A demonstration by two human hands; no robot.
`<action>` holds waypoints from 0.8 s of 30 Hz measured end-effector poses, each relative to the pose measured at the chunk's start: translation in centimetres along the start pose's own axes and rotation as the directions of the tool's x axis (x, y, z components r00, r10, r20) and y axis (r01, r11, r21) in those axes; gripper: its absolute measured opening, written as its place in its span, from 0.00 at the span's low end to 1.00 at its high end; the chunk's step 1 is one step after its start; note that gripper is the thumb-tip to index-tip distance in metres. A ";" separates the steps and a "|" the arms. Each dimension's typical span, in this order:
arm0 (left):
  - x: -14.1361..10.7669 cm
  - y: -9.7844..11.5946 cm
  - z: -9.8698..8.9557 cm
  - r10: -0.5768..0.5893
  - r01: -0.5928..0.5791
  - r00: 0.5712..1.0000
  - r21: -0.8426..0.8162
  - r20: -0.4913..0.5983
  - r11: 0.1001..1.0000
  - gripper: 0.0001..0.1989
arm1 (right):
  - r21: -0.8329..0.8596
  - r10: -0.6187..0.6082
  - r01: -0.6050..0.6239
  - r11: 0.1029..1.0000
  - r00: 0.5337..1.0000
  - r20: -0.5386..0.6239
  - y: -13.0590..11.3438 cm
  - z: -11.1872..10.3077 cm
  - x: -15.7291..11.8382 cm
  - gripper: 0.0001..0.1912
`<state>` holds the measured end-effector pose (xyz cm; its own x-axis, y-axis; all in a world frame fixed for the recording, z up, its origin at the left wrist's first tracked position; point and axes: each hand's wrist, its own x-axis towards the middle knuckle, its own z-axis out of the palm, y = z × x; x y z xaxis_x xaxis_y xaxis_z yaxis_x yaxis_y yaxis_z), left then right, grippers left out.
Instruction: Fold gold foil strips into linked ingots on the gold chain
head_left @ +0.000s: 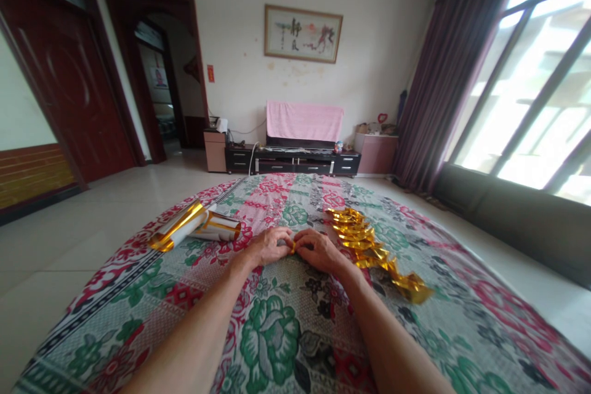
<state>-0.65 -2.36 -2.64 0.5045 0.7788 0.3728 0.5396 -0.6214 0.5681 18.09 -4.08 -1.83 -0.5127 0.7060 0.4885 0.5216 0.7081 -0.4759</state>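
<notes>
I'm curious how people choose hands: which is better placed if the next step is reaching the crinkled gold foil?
Probably the right hand: it is nearer the crinkled gold foil, while the left hand is nearer the rolled sheets.

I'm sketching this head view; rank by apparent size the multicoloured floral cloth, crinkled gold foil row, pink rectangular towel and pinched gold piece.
Floral cloth
Gold foil row and pink towel: too alike to rank
Gold piece

on the cloth: two rolls lie left of the left hand, foil pieces right of the right hand. between the two hands — a scrap, probably foil, partly hidden. behind the cloth — a low cabinet against the wall, framed picture above; window at far right.
</notes>
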 end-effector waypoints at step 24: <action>-0.1 -0.4 -0.6 -0.070 0.071 0.997 -0.011 0.038 0.997 0.10 | -0.055 0.063 -0.070 0.996 0.991 -0.122 -0.3 1.1 0.5 0.09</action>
<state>-1.33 -2.15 -2.39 0.4909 0.8166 0.3037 0.5664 -0.5640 0.6010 16.92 -3.98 -2.22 -0.3924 0.7424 0.5431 0.5931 0.6555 -0.4675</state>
